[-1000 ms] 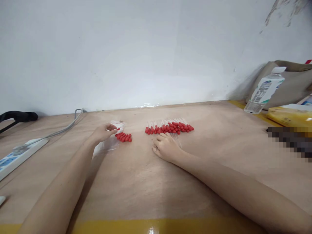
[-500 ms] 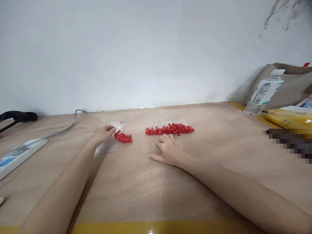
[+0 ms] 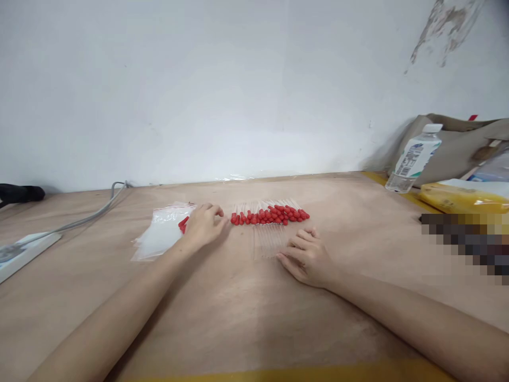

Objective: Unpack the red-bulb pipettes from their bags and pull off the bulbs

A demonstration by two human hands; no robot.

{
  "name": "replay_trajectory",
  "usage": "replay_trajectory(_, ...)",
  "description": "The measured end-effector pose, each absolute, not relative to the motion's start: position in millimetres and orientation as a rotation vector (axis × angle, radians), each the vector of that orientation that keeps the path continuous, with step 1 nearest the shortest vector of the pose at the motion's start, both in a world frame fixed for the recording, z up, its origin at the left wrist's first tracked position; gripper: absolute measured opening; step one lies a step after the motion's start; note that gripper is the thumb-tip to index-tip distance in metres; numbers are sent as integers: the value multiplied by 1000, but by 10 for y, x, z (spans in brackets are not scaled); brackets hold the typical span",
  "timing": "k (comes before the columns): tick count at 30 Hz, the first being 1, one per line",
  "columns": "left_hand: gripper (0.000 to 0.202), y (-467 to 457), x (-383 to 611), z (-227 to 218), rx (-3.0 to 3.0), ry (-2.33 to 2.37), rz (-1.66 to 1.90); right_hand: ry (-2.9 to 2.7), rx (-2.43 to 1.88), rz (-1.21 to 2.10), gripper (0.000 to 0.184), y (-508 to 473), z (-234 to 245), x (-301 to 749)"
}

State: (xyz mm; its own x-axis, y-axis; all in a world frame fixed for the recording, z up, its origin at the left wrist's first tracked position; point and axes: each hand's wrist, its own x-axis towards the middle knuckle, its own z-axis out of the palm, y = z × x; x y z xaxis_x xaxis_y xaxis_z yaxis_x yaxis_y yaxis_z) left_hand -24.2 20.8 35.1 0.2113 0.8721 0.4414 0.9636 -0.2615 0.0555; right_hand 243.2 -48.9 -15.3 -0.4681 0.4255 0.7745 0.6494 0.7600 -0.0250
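Note:
A row of several clear glass droppers with red rubber bulbs (image 3: 270,215) lies across the middle of the brown table (image 3: 238,318). My left hand (image 3: 204,225) rests palm down over a smaller bunch of red-bulbed droppers (image 3: 183,223), fingers curled over them, hiding most of the bunch. Beside it to the left lies a stack of clear plastic bags (image 3: 161,239). My right hand (image 3: 306,254) lies on the table just right of the clear dropper stems, fingers loosely apart, holding nothing.
A white power strip (image 3: 19,252) with a grey cable (image 3: 91,212) lies at the left. At the right stand a leaning water bottle (image 3: 411,159), a brown bag (image 3: 457,148) and a yellow packet (image 3: 461,196). A white wall runs behind the table.
My left hand has moved right from the bags onto the small bunch of droppers. My right hand has drawn back and to the right, off the dropper stems. The view has shifted slightly.

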Motion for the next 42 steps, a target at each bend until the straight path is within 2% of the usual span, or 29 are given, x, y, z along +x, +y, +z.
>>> replay_trajectory(7,43,297,24,196,-2149,-1834,-495,-2055,-898,-198,21,-425,-174,2452)
replay_trajectory(20,29,292,50,144,-1998,-1819,-619,-2083,-887,-204,21,-405,-183,2472)
replay_trajectory(25,24,116,-74,150,-2082,-1706,-780,-2067,-834,-151,13,-414,-184,2481)
replay_trajectory(29,23,-157,-108,74,-2346,-1483,-867,-1988,-809,-164,40,-433,-162,2479)
replay_trajectory(32,20,-327,-62,12,-2510,-1280,-837,-2058,-808,-244,48,-449,-143,2475)
replay_trajectory(42,19,-413,25,-30,-2805,-1085,-966,-2202,-801,-257,24,-388,-176,2391)
